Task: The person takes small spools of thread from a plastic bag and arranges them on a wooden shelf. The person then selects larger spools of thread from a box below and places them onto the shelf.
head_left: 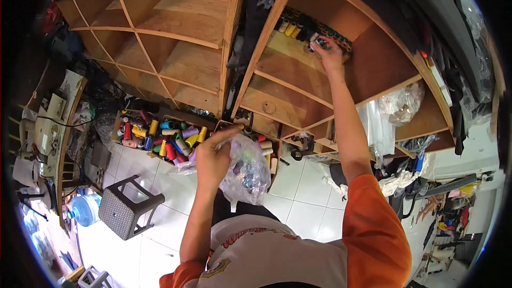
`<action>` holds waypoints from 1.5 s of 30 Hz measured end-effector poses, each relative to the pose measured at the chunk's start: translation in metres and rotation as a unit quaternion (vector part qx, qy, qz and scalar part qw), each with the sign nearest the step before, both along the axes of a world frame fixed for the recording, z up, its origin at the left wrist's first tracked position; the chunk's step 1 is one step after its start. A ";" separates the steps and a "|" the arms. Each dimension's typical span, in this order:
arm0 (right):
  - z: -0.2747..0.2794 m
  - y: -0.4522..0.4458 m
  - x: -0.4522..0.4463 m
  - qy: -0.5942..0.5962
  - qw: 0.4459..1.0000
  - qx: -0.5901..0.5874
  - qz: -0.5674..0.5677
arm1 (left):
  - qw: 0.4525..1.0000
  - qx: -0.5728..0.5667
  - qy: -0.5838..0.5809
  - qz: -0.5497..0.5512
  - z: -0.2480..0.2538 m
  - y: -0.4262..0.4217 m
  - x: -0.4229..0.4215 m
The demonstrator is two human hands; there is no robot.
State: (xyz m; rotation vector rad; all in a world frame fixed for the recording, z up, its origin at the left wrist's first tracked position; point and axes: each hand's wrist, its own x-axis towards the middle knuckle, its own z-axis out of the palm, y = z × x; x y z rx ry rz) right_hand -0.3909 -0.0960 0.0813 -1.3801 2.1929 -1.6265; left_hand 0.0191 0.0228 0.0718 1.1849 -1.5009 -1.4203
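My left hand [212, 161] is closed on a clear plastic bag [257, 162], which hangs in front of my body. Small dark and bluish things show through the plastic, too blurred to name surely. My right hand [330, 57] reaches into an upper compartment of the wooden shelf [288, 56]. Its fingers grip small thread spools [318, 43], pale and dark, just above the compartment floor. Beside them stand yellow thread spools [292, 30] in a row, with several darker spools along the back.
Boxes of colourful thread cones [176, 141] sit on the tiled floor below another wooden shelf unit [176, 16]. A grey stool [129, 206] and a blue water jug [85, 209] are at left. Plastic bags [402, 104] fill a compartment at right.
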 end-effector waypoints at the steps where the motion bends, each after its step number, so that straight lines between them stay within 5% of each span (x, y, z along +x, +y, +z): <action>1: -0.006 -0.013 -0.013 0.080 0.996 0.035 -0.028 | 0.998 0.060 -0.014 0.007 0.007 -0.001 0.003; 2: -0.020 -0.027 -0.027 0.080 0.995 0.027 -0.047 | 0.992 0.119 -0.029 0.014 0.010 -0.002 0.006; 3: -0.036 -0.041 -0.041 0.079 0.994 0.017 -0.067 | 0.999 -0.030 -0.034 0.021 -0.010 -0.005 0.008; 10: -0.037 -0.065 -0.035 0.094 0.983 0.095 -0.125 | 0.994 0.098 -0.047 0.033 -0.002 -0.014 0.013; 14: -0.035 -0.065 -0.027 0.145 0.965 0.148 -0.161 | 0.999 0.001 -0.032 0.036 -0.028 -0.017 0.012; 19: -0.037 -0.068 -0.025 0.237 0.947 0.133 -0.171 | 0.999 -0.007 -0.025 0.030 -0.033 -0.020 0.008; 25: -0.037 -0.063 -0.023 0.205 0.962 0.079 -0.164 | 0.999 -0.031 -0.026 0.034 -0.035 -0.020 0.007; 28: -0.031 -0.054 -0.024 -0.002 0.982 0.122 -0.146 | 0.998 0.030 -0.043 0.037 -0.028 -0.021 0.010; 31: -0.049 -0.042 -0.052 -0.287 0.958 -0.011 0.012 | 0.995 0.067 -0.059 0.036 -0.022 -0.023 0.011; 35: -0.055 -0.032 -0.055 -0.324 0.942 -0.087 0.013 | 0.997 0.055 -0.048 0.027 -0.030 -0.023 0.008; 37: -0.042 -0.026 -0.038 -0.298 0.950 -0.094 0.000 | 0.999 0.008 -0.038 0.023 -0.038 -0.023 0.005; 40: -0.083 -0.046 -0.088 -0.027 0.994 0.023 -0.099 | 0.999 0.027 -0.044 0.014 -0.034 -0.021 0.003; 43: -0.099 -0.061 -0.092 0.037 0.988 -0.056 -0.137 | 0.998 0.050 -0.041 0.013 -0.031 -0.016 0.001; 45: -0.083 -0.054 -0.071 0.081 0.978 0.014 -0.192 | 0.999 0.028 -0.039 0.015 -0.033 -0.014 0.003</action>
